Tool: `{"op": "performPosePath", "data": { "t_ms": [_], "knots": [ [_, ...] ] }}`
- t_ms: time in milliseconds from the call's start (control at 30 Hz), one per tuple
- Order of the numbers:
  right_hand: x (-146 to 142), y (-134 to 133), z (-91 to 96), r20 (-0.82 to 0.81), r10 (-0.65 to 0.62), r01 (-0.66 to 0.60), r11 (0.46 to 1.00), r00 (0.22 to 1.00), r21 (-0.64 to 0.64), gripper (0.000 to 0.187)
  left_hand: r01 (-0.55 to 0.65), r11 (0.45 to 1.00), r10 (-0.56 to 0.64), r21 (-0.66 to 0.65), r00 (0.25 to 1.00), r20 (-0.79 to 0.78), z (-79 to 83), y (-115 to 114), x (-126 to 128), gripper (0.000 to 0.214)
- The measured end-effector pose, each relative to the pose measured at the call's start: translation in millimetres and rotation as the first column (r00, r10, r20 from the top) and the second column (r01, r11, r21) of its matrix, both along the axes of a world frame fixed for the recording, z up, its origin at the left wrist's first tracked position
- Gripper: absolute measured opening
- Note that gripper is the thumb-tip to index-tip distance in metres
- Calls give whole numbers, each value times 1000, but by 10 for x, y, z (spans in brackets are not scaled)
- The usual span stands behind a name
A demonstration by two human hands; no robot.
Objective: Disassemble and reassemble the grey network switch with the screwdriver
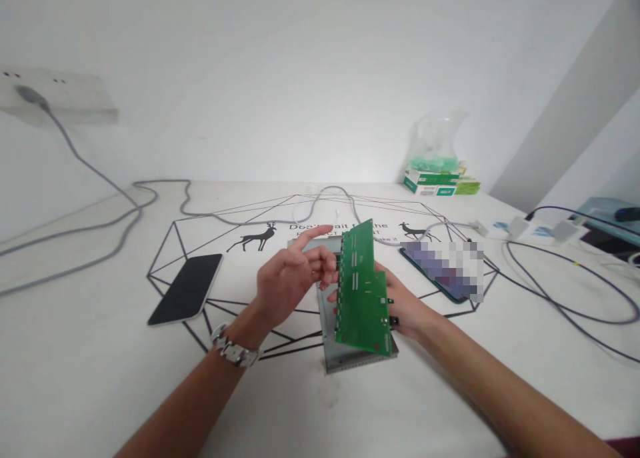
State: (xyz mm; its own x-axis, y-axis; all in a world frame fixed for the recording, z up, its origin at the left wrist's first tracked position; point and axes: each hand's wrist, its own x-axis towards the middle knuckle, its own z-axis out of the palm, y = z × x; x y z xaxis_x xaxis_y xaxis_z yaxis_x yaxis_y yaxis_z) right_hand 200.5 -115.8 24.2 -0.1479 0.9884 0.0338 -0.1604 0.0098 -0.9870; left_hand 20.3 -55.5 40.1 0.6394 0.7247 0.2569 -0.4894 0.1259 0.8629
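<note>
A green circuit board is held up on edge, tilted, with my right hand gripping it from behind and the right. Most of the fingers of that hand are hidden by the board. At the board's left edge is my left hand, its index finger stretched out and the other fingers loosely bent. Whether those bent fingertips touch the board I cannot tell. Beneath the board a grey metal case rests on the table, partly covered from view. A metal watch is on my left wrist.
A dark-screened phone lies to the left, and another phone, partly blurred, to the right. Grey cable runs across the back of the table. White adapters, black cable, boxes and a clear jug stand right.
</note>
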Motion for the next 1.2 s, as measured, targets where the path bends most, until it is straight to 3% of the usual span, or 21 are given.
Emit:
{"op": "performPosePath", "data": {
  "t_ms": [100, 200, 367, 567, 867, 1033, 1200],
  "knots": [
    [9, -22, 21, -174, 108, -130, 984, 979, -123, 52, -16, 1000, 16, -4, 1000, -17, 10, 46, -34, 59],
    [49, 23, -25, -144, 82, -101, 987, 986, -126, 50, -18, 1000, 17, -8, 997, -69, 14, 76, -40, 52],
    [182, 160, -120, 39, -39, 39, 999, 998, 11, 40, -93, 995, 85, -48, 985, -150, 1, 123, -37, 39],
    [261, 188, -87, 161, -188, 165, 976, 969, 144, 38, -251, 968, 236, -10, 924, -302, -108, 226, -24, 34],
    [225, 87, -33, 246, -443, 327, 857, 862, 397, 30, -135, 990, 110, -37, 916, -387, -223, 197, 38, 51],
    [102, -28, -3, 199, -403, 309, 873, 894, 377, 34, -51, 993, 14, -108, 948, -318, -226, 136, 87, 59],
    [-11, -138, 2, 156, -236, 157, 902, 959, 401, 39, -9, 992, -23, -129, 970, -242, -179, 60, 141, 73]
  ]
}}
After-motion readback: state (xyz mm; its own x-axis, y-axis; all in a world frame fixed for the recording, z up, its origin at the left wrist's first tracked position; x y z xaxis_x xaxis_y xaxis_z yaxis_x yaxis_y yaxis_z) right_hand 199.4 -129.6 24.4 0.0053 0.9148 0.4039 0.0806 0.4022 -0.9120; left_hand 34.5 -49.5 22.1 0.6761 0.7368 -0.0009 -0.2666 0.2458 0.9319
